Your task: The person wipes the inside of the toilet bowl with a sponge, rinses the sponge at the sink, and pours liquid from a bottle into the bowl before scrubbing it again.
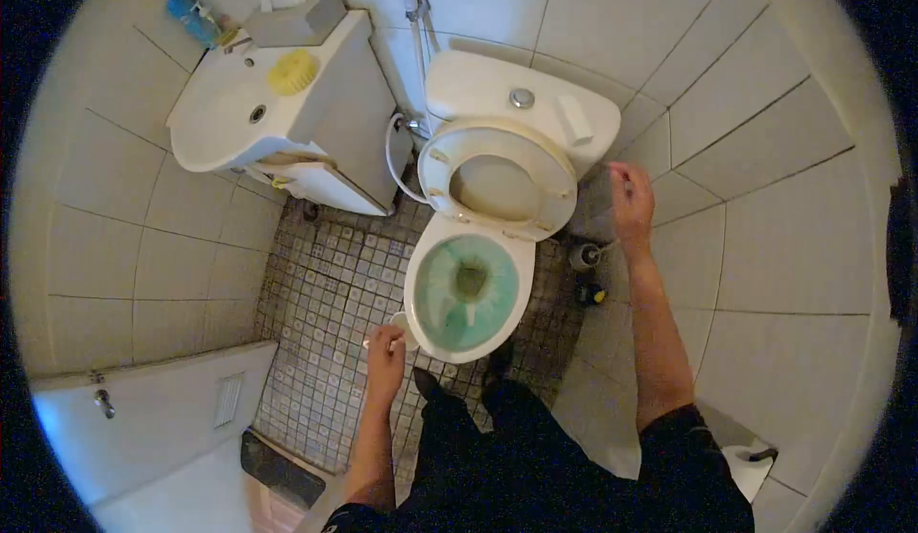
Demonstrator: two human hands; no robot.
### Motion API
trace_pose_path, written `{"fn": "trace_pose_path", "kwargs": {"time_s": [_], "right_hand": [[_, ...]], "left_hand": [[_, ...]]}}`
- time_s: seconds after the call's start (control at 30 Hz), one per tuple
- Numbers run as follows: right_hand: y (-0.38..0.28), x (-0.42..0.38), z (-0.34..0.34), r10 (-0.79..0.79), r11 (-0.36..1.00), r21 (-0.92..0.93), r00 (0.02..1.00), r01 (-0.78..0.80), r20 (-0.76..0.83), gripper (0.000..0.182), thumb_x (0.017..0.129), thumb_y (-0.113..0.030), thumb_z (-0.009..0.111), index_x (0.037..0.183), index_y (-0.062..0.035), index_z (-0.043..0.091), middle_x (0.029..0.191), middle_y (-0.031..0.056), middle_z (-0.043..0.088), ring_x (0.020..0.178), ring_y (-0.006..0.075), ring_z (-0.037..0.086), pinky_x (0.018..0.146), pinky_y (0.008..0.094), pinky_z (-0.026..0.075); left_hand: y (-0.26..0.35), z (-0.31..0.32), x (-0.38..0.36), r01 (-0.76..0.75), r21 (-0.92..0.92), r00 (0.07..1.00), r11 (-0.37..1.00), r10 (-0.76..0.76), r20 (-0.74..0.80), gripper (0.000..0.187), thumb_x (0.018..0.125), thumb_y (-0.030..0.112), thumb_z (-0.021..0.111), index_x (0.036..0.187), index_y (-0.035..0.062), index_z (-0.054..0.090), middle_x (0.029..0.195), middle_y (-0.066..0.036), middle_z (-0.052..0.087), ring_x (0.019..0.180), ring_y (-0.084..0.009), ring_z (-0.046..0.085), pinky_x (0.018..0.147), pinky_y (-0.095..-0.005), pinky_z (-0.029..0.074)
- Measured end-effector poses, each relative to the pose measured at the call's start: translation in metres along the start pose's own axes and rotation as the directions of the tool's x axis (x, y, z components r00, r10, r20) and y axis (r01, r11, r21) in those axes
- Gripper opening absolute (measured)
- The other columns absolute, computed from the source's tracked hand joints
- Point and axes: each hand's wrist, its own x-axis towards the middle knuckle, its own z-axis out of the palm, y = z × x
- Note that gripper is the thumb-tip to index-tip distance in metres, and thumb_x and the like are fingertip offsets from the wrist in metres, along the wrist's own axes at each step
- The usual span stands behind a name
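My left hand [385,349] is closed on a small white rounded object [405,328] beside the toilet bowl's left rim; its exact kind is hard to make out. My right hand [632,196] hangs in the air right of the toilet, near the tiled wall, with loosely bent fingers and nothing visible in them. Between my arms stands the white toilet bowl [526,270], its inside coated with blue-green liquid [445,289]. The toilet seat [555,206] is raised and leans back against the tank [469,79].
A white box [575,119] lies on the tank. At left, a washbasin [206,117] carries a yellow sponge-like item [293,72] and a tissue box [296,21]. A brush holder [584,257] and a dark bottle with yellow [597,295] stand right of the bowl. A door [163,413] is lower left.
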Motion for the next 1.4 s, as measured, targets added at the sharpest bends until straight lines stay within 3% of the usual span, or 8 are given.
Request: {"fn": "trace_pose_path", "kwargs": {"time_s": [0.6, 0.8, 0.87, 0.9, 0.93, 1.0, 1.2, 1.4], "right_hand": [[0.059, 0.109, 0.077, 0.065, 0.799, -0.576, 0.929, 0.170, 0.364, 0.053, 0.075, -0.028, 0.059, 0.116, -0.0017, 0.039, 0.111, 0.0220, 0.048, 0.103, 0.0333, 0.047, 0.087, 0.0378, 0.038], [-0.054, 0.025, 0.060, -0.124, 0.990, 0.059, 0.988, 0.129, -0.091, 0.036, 0.081, -0.013, 0.052, 0.113, 0.0014, 0.043, 0.111, 0.0173, 0.048, 0.105, 0.0278, 0.046, 0.088, 0.0365, 0.037], [-0.060, -0.047, 0.085, 0.039, 0.999, -0.036, 0.985, -0.033, 0.166, 0.044, 0.078, -0.012, 0.054, 0.117, 0.0016, 0.038, 0.117, 0.0145, 0.042, 0.103, 0.0269, 0.045, 0.088, 0.0353, 0.036], [-0.044, -0.087, 0.103, -0.290, 0.863, -0.249, 0.834, 0.441, 0.470, 0.048, 0.076, -0.012, 0.055, 0.119, 0.0008, 0.037, 0.117, 0.0155, 0.042, 0.107, 0.0294, 0.043, 0.093, 0.0369, 0.032], [-0.048, -0.125, 0.126, 0.091, 0.996, -0.071, 0.769, -0.060, 0.633, 0.049, 0.076, -0.014, 0.055, 0.119, 0.0001, 0.037, 0.119, 0.0168, 0.041, 0.112, 0.0311, 0.039, 0.096, 0.0379, 0.028], [0.002, -0.206, 0.177, 0.124, 0.965, 0.044, 0.601, -0.257, 0.789, 0.050, 0.075, -0.017, 0.056, 0.118, 0.0011, 0.038, 0.116, 0.0226, 0.044, 0.111, 0.0348, 0.040, 0.094, 0.0379, 0.031], [0.114, -0.352, 0.290, 0.397, 0.890, -0.148, 0.575, -0.430, 0.715, 0.047, 0.073, -0.017, 0.056, 0.114, 0.0010, 0.041, 0.109, 0.0218, 0.048, 0.101, 0.0383, 0.046, 0.089, 0.0405, 0.035], [0.085, -0.402, 0.339, 0.120, 0.938, 0.090, 0.557, -0.335, 0.822, 0.048, 0.072, -0.017, 0.054, 0.114, 0.0010, 0.041, 0.110, 0.0256, 0.046, 0.101, 0.0401, 0.045, 0.090, 0.0415, 0.035]], "left_hand": [[-0.078, 0.010, -0.053, 0.289, 0.038, 0.953, 0.956, -0.284, -0.107, 0.011, 0.080, 0.010, 0.051, 0.088, 0.0043, 0.055, 0.096, -0.013, 0.051, 0.089, -0.0268, 0.051, 0.065, -0.0319, 0.047], [-0.124, 0.028, -0.078, 0.372, 0.041, 0.919, 0.927, -0.361, -0.157, 0.015, 0.080, 0.010, 0.051, 0.093, 0.0042, 0.054, 0.095, -0.013, 0.050, 0.088, -0.0236, 0.052, 0.065, -0.0297, 0.047], [-0.131, 0.040, -0.073, 0.512, -0.063, 0.847, 0.857, -0.515, -0.132, 0.016, 0.080, 0.010, 0.052, 0.094, 0.0039, 0.054, 0.096, -0.013, 0.051, 0.086, -0.0228, 0.052, 0.065, -0.0290, 0.047], [-0.139, 0.047, -0.070, 0.490, -0.024, 0.859, 0.871, -0.488, -0.156, 0.018, 0.079, 0.010, 0.052, 0.095, 0.0036, 0.053, 0.094, -0.013, 0.052, 0.084, -0.0223, 0.053, 0.065, -0.0290, 0.047], [-0.149, 0.053, -0.068, 0.466, 0.015, 0.872, 0.885, -0.456, -0.178, 0.019, 0.078, 0.009, 0.053, 0.096, 0.0033, 0.053, 0.092, -0.013, 0.053, 0.082, -0.0218, 0.054, 0.064, -0.0290, 0.047], [-0.201, 0.077, -0.076, 0.501, -0.029, 0.858, 0.865, -0.501, -0.113, 0.020, 0.079, 0.010, 0.053, 0.098, 0.0038, 0.053, 0.093, -0.012, 0.053, 0.082, -0.0214, 0.054, 0.066, -0.0299, 0.046], [-0.240, 0.124, -0.050, 0.464, -0.101, 0.871, 0.880, -0.474, -0.131, 0.036, 0.080, 0.016, 0.053, 0.110, -0.0022, 0.044, 0.091, -0.013, 0.053, 0.082, -0.0242, 0.053, 0.073, -0.0340, 0.043], [-0.278, 0.165, -0.011, 0.420, -0.066, 0.865, 0.905, -0.422, -0.273, 0.047, 0.083, 0.023, 0.048, 0.117, -0.0071, 0.034, 0.106, -0.022, 0.042, 0.097, -0.0301, 0.042, 0.085, -0.0384, 0.034]]}}
